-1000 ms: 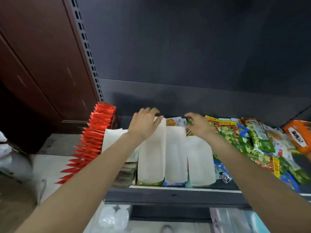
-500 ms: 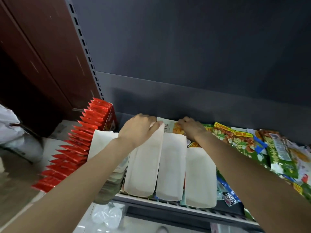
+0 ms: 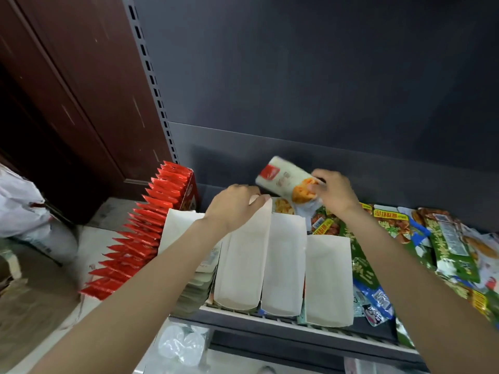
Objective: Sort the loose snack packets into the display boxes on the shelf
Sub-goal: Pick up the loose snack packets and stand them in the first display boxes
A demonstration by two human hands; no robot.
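Dark grey metal shelf [image 3: 310, 329] with a tall back panel carries three white display boxes [image 3: 283, 263] side by side, their flaps up. Heaped green snack packets [image 3: 388, 230] lie loose on the shelf to the right of the boxes. At the left end stands a red box [image 3: 189, 190] with a long row of red packets [image 3: 137, 236]. The left hand [image 3: 235, 206] grips the far edge of the leftmost white box, fingers curled over it. The right hand [image 3: 334, 193] pinches a white-and-orange packet [image 3: 289, 182], held tilted above the back of the boxes.
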